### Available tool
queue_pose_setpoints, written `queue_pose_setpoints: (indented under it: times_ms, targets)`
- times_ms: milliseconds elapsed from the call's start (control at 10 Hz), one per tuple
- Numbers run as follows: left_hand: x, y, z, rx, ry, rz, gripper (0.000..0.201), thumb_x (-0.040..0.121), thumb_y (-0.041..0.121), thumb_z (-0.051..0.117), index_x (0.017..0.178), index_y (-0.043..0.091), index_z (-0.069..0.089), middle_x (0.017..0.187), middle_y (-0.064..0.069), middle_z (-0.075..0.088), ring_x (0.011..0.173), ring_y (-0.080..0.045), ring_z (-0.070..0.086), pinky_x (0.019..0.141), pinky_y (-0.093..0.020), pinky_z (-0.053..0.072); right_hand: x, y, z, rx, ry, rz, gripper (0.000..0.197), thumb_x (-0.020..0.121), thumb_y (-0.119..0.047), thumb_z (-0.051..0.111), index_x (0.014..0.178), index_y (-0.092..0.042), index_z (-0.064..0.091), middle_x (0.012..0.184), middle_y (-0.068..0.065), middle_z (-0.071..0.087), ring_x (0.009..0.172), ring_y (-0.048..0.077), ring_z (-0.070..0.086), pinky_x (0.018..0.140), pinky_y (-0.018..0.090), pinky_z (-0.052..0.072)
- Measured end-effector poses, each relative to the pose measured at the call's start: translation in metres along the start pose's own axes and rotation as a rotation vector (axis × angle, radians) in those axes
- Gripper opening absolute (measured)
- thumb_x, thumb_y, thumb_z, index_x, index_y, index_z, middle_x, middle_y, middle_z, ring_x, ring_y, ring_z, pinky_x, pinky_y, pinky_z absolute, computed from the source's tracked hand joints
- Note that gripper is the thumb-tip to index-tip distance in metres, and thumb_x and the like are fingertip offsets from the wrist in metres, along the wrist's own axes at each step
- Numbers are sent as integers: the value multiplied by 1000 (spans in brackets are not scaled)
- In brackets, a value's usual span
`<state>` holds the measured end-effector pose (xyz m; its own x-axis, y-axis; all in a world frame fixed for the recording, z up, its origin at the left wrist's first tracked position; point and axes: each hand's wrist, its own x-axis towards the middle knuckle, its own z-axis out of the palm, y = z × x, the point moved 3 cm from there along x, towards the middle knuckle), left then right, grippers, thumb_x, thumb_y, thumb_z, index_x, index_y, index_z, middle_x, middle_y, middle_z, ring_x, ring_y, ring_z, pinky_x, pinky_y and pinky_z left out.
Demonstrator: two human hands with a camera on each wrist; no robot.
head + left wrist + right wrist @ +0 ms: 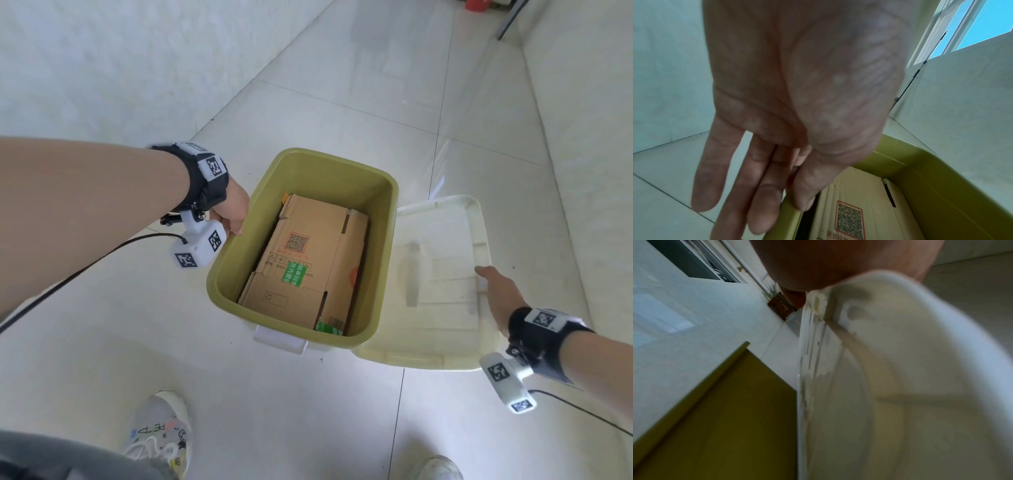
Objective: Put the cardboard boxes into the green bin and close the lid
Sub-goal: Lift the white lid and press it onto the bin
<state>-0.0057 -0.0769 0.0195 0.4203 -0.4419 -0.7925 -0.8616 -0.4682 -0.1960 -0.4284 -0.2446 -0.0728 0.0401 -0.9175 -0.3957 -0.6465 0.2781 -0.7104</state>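
Observation:
The green bin [342, 161] stands on the tiled floor with flattened cardboard boxes [308, 260] lying inside it. My left hand [229, 216] rests at the bin's left rim. In the left wrist view the left hand [781, 211] has straight fingers outside the bin [920, 170], its thumb touches the rim, and the cardboard [859, 194] lies below. The translucent white lid [442, 246] lies just right of the bin. My right hand [500, 294] grips its right edge, thumb on top. The right wrist view is blurred: palm [838, 264], lid [900, 369], bin wall [735, 418].
A white latch [281, 339] sits on the bin's near rim. My two shoes [164, 431] [435, 469] stand just before the bin. A white wall runs along the left. A dark pole [510, 20] leans at the far right.

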Motion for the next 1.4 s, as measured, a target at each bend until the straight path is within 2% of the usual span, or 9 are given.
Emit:
queue_pose_setpoints:
  times_ms: [200, 300, 400, 500, 1000, 1100, 1200, 1300, 1400]
  targets:
    - [-10, -1, 11, -107, -19, -16, 36, 100, 20, 50, 117, -8, 65, 68, -2, 63, 61, -12, 57, 45, -21, 50, -18, -58, 16, 185, -47, -2, 65, 97, -48, 44, 152, -13, 48, 158, 9, 44, 150, 31, 36, 121, 45, 25]
    - [-13, 2, 15, -117, -10, -38, 29, 100, 19, 48, 86, 1, 66, 70, -3, 64, 60, -13, 56, 52, -22, 46, -27, -88, 30, 114, -127, -100, 65, 96, -51, 45, 147, -11, 52, 143, 3, 54, 133, 32, 53, 108, 42, 38]
    - [-19, 8, 17, -103, 4, -43, 39, 101, 20, 46, 66, 7, 59, 56, 1, 67, 60, -12, 55, 55, -22, 45, -47, -123, 48, 51, -144, -269, 59, 99, -51, 47, 123, -1, 66, 109, 32, 69, 100, 48, 69, 90, 47, 52]
    - [-25, 14, 19, -87, -22, -36, 42, 102, 21, 44, 65, 8, 60, 33, 7, 62, 62, -12, 55, 59, -22, 45, -72, -145, 65, -19, -169, -366, 53, 93, -58, 51, 82, -7, 59, 62, 18, 62, 53, 34, 64, 65, 43, 56]
    - [-29, 15, 39, -500, -567, 216, 43, 82, 0, 45, 121, -6, 62, 130, -15, 66, 127, -29, 58, 117, -43, 35, -147, -161, 132, -635, -276, -590, 49, 84, -66, 57, 79, -17, 60, 56, 6, 74, 49, 20, 73, 64, 41, 66]
    - [-37, 31, 48, -541, -594, 302, 53, 84, 5, 54, 136, 0, 51, 135, -13, 63, 126, -28, 59, 113, -43, 39, -158, -166, 161, -698, -332, -592, 46, 81, -61, 61, 80, -15, 64, 53, 5, 72, 44, 18, 71, 60, 38, 66]
    - [-31, 38, 49, -505, -275, 277, 48, 90, 13, 59, 137, 4, 52, 133, -11, 64, 115, -24, 64, 88, -35, 53, -164, -164, 181, -760, -406, -550, 41, 80, -54, 68, 79, -14, 61, 56, 3, 70, 39, 19, 66, 48, 31, 62]
    - [-35, 44, 58, -455, -591, 334, 48, 93, 10, 53, 140, 7, 44, 134, -8, 64, 126, -23, 60, 89, -33, 53, -163, -159, 186, -797, -414, -611, 41, 81, -58, 67, 78, -17, 59, 64, 2, 69, 50, 21, 68, 53, 32, 61]
    - [-32, 39, 51, -457, -531, 258, 44, 96, 4, 47, 140, 2, 43, 134, -12, 63, 123, -27, 61, 78, -31, 60, -162, -156, 188, -844, -467, -685, 45, 80, -61, 65, 76, -16, 61, 56, 2, 69, 45, 19, 69, 54, 33, 63]
